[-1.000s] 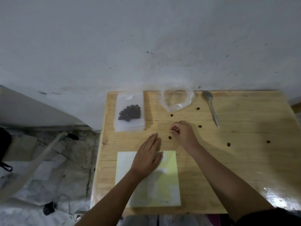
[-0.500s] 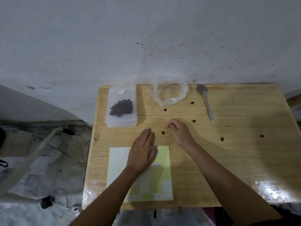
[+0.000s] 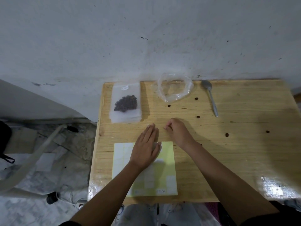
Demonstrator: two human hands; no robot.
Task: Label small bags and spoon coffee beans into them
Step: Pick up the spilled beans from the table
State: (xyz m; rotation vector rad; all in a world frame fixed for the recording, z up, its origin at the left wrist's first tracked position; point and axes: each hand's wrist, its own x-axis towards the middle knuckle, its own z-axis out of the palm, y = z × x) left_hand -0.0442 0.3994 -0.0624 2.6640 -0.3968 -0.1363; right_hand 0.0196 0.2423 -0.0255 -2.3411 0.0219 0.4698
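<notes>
One small bag [image 3: 126, 111] is done: labelled, beans [image 3: 125, 105] inside, lying on top of the stack of empty bags [image 3: 114, 119] at the far left of the desk [image 3: 244, 160]. The rest of the stack looks unfilled, so most of the task is likely still to do. The clear supply bag [image 3: 175, 88] at far centre looks about empty, and loose beans lie scattered on the desk [image 3: 169, 105] [image 3: 196, 98] [image 3: 198, 117] [image 3: 227, 135] [image 3: 267, 131]. My guess is that gathering the strays is the step in hand. The left hand [image 3: 146, 147] lies flat with straight fingers, palm over the far edge of the label sheet [image 3: 167, 168], fingertips on bare wood. The right hand [image 3: 177, 132] is just beside it with curled fingers and tips pinched low at the desk; cannot tell if a bean is between them. The spoon [image 3: 210, 98] lies untouched at far right, well apart from both hands, long axis running far to near, bowl at the wall end, handle tip pointing near and slightly right. The filled bag's long axis also runs far to near, with its label [image 3: 125, 87] at the far end.
</notes>
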